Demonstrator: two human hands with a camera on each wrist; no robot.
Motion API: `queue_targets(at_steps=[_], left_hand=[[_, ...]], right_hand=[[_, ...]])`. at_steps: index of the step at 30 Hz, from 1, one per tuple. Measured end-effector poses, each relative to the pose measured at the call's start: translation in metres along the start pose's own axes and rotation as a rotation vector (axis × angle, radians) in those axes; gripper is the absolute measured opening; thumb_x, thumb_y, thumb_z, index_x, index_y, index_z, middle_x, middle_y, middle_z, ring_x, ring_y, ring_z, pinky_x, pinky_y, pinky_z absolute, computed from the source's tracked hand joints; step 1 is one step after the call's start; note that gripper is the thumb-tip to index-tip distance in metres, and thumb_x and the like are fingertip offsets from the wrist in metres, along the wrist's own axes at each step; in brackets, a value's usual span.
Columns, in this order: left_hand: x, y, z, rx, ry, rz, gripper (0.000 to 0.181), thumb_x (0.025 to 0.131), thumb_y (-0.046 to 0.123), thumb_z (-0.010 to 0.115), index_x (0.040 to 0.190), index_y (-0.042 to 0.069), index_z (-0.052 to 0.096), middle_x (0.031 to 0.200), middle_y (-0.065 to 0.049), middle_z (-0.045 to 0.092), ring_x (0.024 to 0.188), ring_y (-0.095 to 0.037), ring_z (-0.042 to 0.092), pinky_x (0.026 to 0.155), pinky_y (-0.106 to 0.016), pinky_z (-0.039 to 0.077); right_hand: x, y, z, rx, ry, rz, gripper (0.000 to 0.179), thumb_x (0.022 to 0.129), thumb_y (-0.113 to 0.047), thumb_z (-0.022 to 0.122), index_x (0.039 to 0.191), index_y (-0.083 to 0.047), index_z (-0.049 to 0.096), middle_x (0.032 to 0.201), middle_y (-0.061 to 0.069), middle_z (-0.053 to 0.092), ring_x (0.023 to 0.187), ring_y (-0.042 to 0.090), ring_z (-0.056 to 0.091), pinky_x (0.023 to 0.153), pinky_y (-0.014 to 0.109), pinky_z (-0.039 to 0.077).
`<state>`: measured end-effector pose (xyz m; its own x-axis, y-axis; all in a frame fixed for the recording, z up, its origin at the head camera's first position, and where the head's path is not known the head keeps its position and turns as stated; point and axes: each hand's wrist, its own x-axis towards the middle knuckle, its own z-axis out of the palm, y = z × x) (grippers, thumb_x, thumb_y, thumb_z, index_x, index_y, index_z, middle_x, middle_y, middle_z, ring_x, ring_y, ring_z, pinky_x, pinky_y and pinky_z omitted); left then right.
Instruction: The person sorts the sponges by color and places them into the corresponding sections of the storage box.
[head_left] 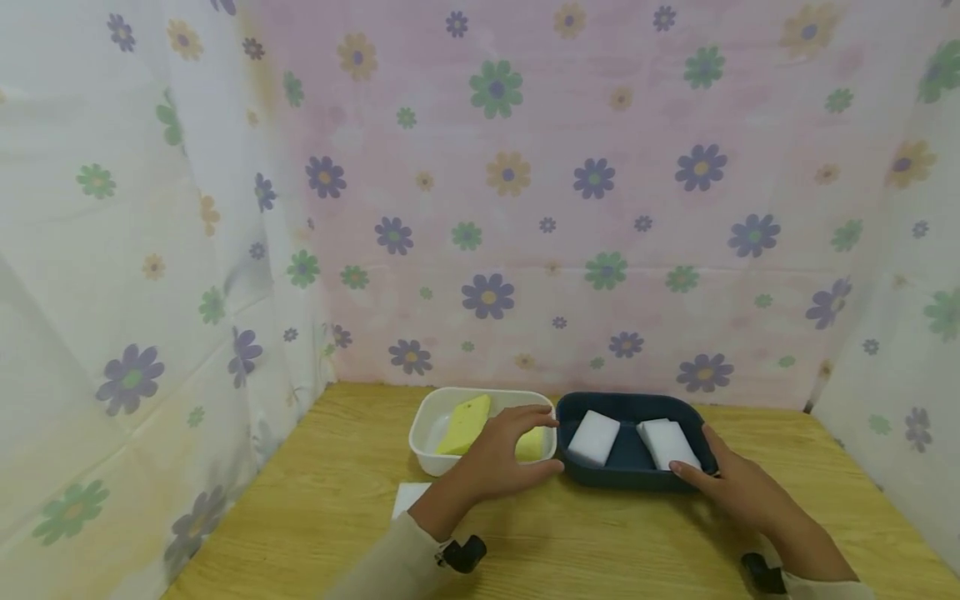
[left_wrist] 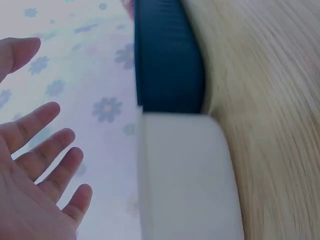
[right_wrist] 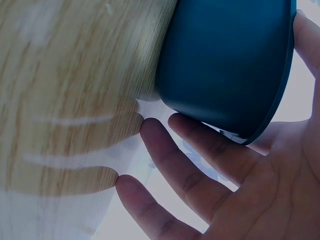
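At the right end of a dark blue tub, my right hand grips the rim, thumb on the near side and fingers around the outer end. In the right wrist view, two of its fingertips touch the tabletop below the tub. White sponge blocks lie inside that tub, with a stack close to the right thumb. My left hand hovers over the right part of a white tub, fingers spread and nothing held. Yellow sponges lie in the white tub, one partly hidden by the left hand.
Both tubs stand side by side on a wood-grain table. A white piece lies on the table in front of the white tub, partly covered by the left forearm. Flower-print curtains enclose the back and both sides.
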<state>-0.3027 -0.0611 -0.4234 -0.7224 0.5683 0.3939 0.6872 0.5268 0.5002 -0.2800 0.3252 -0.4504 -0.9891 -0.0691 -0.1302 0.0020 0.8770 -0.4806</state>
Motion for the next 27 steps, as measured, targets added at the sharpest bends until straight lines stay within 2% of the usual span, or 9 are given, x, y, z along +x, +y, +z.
queue_targets(at_steps=[5, 11, 14, 18, 23, 27], left_hand=[[-0.029, -0.015, -0.023, -0.045, 0.046, 0.016, 0.055, 0.093, 0.051, 0.075, 0.142, 0.031, 0.059, 0.159, 0.01, 0.045, 0.149, -0.023, 0.042, 0.114, -0.062, 0.038], [-0.058, -0.033, -0.046, -0.065, 0.056, -0.008, 0.056, 0.092, 0.046, 0.079, 0.142, 0.036, 0.057, 0.161, 0.015, 0.041, 0.151, -0.022, 0.038, 0.113, -0.061, 0.04], [-0.072, -0.043, -0.052, -0.071, 0.047, -0.057, 0.058, 0.089, 0.05, 0.08, 0.142, 0.04, 0.056, 0.161, 0.017, 0.038, 0.152, -0.023, 0.037, 0.111, -0.06, 0.043], [-0.09, -0.053, -0.062, -0.07, 0.06, -0.138, 0.063, 0.085, 0.055, 0.081, 0.141, 0.042, 0.055, 0.164, 0.016, 0.034, 0.153, -0.029, 0.034, 0.109, -0.064, 0.042], [-0.107, -0.068, -0.078, -0.084, 0.1, -0.187, 0.078, 0.08, 0.049, 0.088, 0.147, 0.04, 0.05, 0.168, 0.011, 0.028, 0.156, -0.035, 0.026, 0.109, -0.073, 0.036], [-0.121, -0.081, -0.091, -0.102, 0.126, -0.254, 0.094, 0.073, 0.045, 0.094, 0.152, 0.036, 0.045, 0.169, 0.009, 0.027, 0.156, -0.037, 0.025, 0.109, -0.076, 0.034]], right_hand=[[0.001, 0.001, 0.003, 0.007, 0.002, -0.002, 0.12, 0.095, -0.078, 0.047, 0.162, 0.006, -0.007, 0.161, 0.043, 0.015, 0.138, 0.066, 0.033, 0.101, 0.076, 0.038], [0.001, 0.004, 0.003, 0.002, 0.008, -0.006, 0.119, 0.096, -0.078, 0.046, 0.162, 0.006, -0.008, 0.16, 0.043, 0.016, 0.138, 0.066, 0.032, 0.102, 0.076, 0.037], [0.0, 0.004, 0.002, 0.003, 0.007, -0.013, 0.119, 0.096, -0.077, 0.046, 0.162, 0.006, -0.008, 0.16, 0.043, 0.017, 0.138, 0.066, 0.033, 0.102, 0.075, 0.038], [0.0, 0.004, 0.002, 0.005, 0.002, -0.011, 0.119, 0.097, -0.077, 0.046, 0.162, 0.006, -0.008, 0.16, 0.043, 0.017, 0.138, 0.066, 0.034, 0.102, 0.075, 0.038], [0.0, 0.003, 0.002, 0.005, 0.003, -0.002, 0.119, 0.096, -0.078, 0.046, 0.162, 0.005, -0.009, 0.16, 0.043, 0.018, 0.138, 0.065, 0.034, 0.102, 0.075, 0.038], [-0.001, 0.002, 0.001, 0.006, 0.006, -0.011, 0.119, 0.096, -0.077, 0.046, 0.162, 0.005, -0.009, 0.16, 0.043, 0.017, 0.138, 0.065, 0.034, 0.102, 0.075, 0.039]])
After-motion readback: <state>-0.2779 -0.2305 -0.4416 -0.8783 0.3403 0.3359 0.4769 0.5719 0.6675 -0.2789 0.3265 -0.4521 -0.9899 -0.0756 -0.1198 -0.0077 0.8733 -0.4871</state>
